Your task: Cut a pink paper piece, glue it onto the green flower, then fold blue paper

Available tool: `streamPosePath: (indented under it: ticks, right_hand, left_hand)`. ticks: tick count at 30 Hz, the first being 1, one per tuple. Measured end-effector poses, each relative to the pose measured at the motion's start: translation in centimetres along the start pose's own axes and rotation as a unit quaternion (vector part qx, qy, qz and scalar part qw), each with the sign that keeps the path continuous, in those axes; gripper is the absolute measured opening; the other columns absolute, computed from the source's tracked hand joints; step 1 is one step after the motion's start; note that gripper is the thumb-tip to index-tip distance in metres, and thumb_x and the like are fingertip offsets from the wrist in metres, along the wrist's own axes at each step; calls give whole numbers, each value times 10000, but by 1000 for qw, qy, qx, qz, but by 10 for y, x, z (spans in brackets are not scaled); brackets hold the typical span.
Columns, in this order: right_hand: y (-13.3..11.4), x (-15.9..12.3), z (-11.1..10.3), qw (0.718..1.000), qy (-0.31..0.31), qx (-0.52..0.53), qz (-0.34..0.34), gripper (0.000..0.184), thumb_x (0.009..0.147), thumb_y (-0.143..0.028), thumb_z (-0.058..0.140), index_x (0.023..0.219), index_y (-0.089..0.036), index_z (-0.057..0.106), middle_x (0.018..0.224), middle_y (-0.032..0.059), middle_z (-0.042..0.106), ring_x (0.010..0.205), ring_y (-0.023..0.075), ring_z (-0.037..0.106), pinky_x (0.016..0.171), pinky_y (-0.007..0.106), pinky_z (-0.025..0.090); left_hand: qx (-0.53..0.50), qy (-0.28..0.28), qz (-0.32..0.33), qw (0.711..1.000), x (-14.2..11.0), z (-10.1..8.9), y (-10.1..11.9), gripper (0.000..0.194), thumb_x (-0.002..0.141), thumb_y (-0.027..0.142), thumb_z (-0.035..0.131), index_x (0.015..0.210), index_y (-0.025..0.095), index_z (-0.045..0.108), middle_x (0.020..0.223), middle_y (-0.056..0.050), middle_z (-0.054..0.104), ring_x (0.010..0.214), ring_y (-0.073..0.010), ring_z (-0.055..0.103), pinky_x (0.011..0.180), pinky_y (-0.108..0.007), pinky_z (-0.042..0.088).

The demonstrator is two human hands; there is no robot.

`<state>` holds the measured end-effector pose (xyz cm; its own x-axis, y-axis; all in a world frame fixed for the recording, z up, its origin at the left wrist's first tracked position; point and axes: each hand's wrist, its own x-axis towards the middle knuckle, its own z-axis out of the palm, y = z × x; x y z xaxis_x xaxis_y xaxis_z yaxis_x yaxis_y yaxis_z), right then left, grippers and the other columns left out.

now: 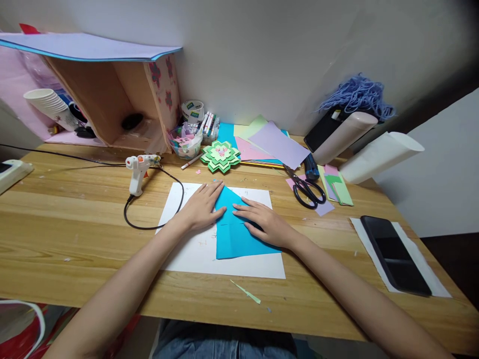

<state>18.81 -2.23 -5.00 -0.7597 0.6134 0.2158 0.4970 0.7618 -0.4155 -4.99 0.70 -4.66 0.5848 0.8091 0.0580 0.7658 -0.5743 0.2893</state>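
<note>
Left hand [202, 205] and right hand [264, 220] lie flat, palms down, fingers loosely spread; left on the upper left edge of the blue paper [228, 244], right across its slanted right edge; blue paper rests on white sheet [185, 260]; clear bowl [187, 152] behind holds paper scraps [183, 140]; glue-gun cord [147, 228] crosses the sheet's left edge; tabletop [86, 249] stretches wide leftward, narrower in front; forearms [144, 271] converge from the front.

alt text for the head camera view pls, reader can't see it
A person's left hand and right hand rest on a piece of blue paper lying over a white sheet on a wooden table. A glue gun stands to the left; scissors and a phone lie to the right.
</note>
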Motion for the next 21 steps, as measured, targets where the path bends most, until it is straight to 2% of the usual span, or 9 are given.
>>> streamPosePath:
  ticks: [7,21]
  right_hand:
    - [0,0,0,1000,-8,-8,-2,406,870,-197,413,1274,-214,446,1349,35,441,1320,224,261,1049,458,315]
    - [-1,1,0,999,-13,-26,-28,432,877,-179,395,1307,-206,408,1421,63,323,1349,226,170,1061,457,303]
  left_hand:
    - [-21,-29,6,999,-1,-4,-8,705,844,546,312,1411,167,131,1479,-69,166,1352,-202,161,1109,-389,123]
    - [-12,-38,8,999,-1,-4,-6,880,764,673,342,1412,122,118,1482,-130,99,1354,-268,125,1094,-412,147]
